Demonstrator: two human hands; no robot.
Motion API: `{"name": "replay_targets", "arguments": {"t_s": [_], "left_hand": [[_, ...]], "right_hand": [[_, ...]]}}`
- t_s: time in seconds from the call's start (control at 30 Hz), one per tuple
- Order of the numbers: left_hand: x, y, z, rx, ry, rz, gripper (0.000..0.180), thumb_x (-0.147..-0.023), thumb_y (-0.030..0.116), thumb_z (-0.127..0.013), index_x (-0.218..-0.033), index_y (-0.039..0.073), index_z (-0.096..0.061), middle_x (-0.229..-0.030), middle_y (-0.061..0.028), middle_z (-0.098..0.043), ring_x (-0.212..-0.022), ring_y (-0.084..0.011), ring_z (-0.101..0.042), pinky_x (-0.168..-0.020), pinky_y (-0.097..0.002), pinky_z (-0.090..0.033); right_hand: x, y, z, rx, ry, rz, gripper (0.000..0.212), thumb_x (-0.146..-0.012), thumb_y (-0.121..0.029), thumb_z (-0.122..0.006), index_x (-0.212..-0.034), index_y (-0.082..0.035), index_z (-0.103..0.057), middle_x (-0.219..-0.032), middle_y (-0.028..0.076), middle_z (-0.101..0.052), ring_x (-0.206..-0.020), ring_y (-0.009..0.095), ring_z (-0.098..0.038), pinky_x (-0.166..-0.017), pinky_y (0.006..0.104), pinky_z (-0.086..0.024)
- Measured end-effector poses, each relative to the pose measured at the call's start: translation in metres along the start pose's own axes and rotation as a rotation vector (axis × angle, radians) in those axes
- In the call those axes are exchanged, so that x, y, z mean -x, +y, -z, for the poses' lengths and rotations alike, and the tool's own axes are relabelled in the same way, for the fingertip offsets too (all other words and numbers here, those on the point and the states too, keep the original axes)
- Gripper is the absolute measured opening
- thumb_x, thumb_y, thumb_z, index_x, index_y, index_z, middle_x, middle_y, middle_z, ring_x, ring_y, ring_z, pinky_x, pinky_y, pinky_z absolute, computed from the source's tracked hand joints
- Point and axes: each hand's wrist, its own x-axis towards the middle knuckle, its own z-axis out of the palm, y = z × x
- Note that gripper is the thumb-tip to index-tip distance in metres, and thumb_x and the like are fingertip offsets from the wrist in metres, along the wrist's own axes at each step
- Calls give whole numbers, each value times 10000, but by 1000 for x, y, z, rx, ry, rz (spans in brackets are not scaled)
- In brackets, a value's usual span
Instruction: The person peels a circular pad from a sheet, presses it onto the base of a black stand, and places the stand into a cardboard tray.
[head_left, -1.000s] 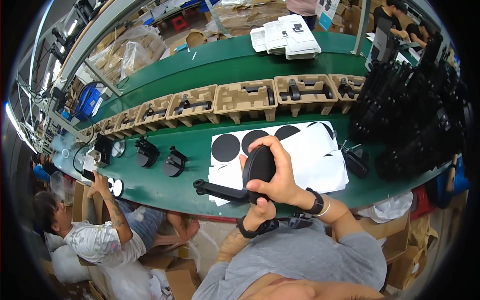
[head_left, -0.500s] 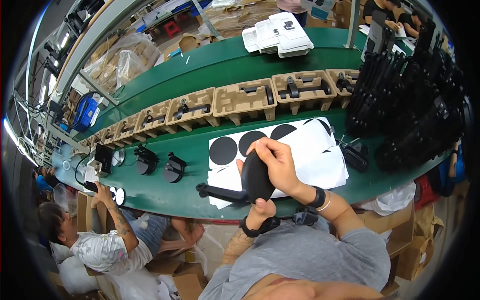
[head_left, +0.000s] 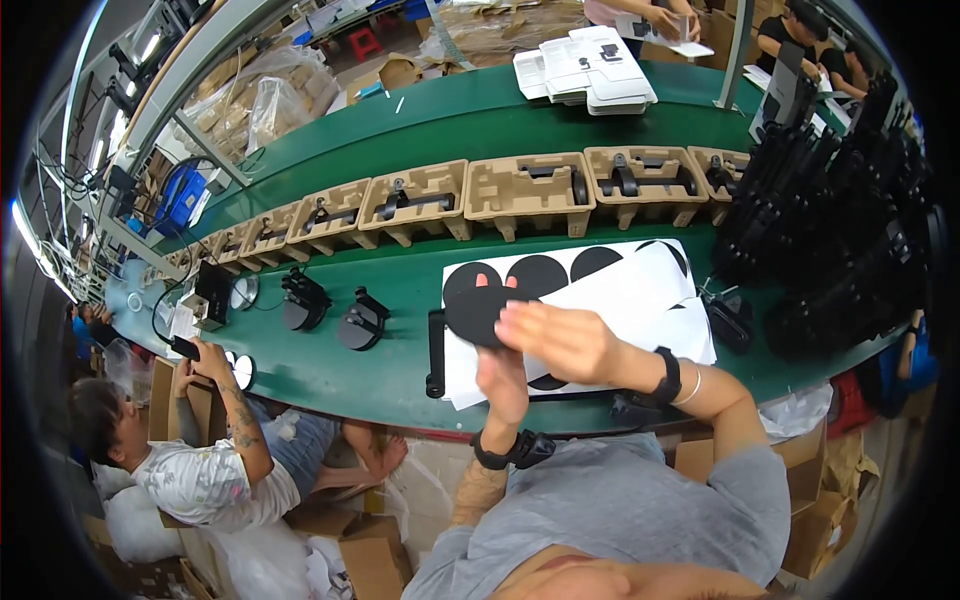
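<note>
A black stand with a round, flat base (head_left: pixel 470 318) is tilted up above the white sheets, its straight arm (head_left: pixel 436 355) pointing down at the left. My left hand (head_left: pixel 503 385) grips the base from below, with fingertips showing past its far edge. Across the right part of the base's flat face lie the outstretched fingers of my right hand (head_left: pixel 570 342). Underneath are white sheets (head_left: pixel 640 310), stacked unevenly, with black round pads (head_left: pixel 537 272) on one of them.
Brown moulded trays (head_left: pixel 480 207) holding black parts line the green table (head_left: pixel 400 275). Two similar stands (head_left: pixel 362 322) stand to the left. At right rises a heap of black parts (head_left: pixel 820 210); white printed cards (head_left: pixel 590 75) lie behind. A co-worker (head_left: pixel 190 450) sits at left.
The stand has turned so its round face points up and its arm swings downward. My right hand has gone from gripping the rim to lying flat on the face.
</note>
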Motion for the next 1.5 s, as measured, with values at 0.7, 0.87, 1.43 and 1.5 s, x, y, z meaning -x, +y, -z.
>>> {"name": "replay_targets", "arguments": {"t_s": [0.7,0.87,1.43,1.5], "left_hand": [[26,29,119,-1033,357,-289,447,-804,120,-541,-1206,-70,-503,-1395,-237,-411,-1282,-386,-399,-1075,-470,-270],[14,40,153,-1127,255,-325,416,-832,120,-534,-1203,-64,-502,-1391,-234,-416,-1288,-379,-394,-1086,-465,-258],[-140,202,435,-1638,-425,335,1064,-602,250,-853,-1461,52,-257,-1428,-188,-349,-1321,-345,-342,-1101,-408,-281],[-160,212,479,-1456,-402,521,1056,-580,209,-867,-1449,59,-287,-1421,-194,-350,-1276,-342,-407,-1077,-446,-320]], "right_hand": [[-87,204,-200,677,-198,-806,70,-722,-41,-627,-709,-38,-696,-753,150,-677,-732,278,-688,-597,369,-556],[-71,186,-224,604,-527,-929,154,-770,-177,-635,-785,-54,-727,-1025,155,-670,-1038,304,-618,-783,416,-530],[30,-66,-106,497,-406,-1088,624,-832,-349,-630,-1293,40,-474,-1385,218,-436,-1321,423,-343,-1061,507,-318],[10,-69,-111,190,-325,-1095,373,-794,-91,-590,-1160,-19,-604,-1215,116,-608,-1191,303,-524,-954,386,-459]]}}
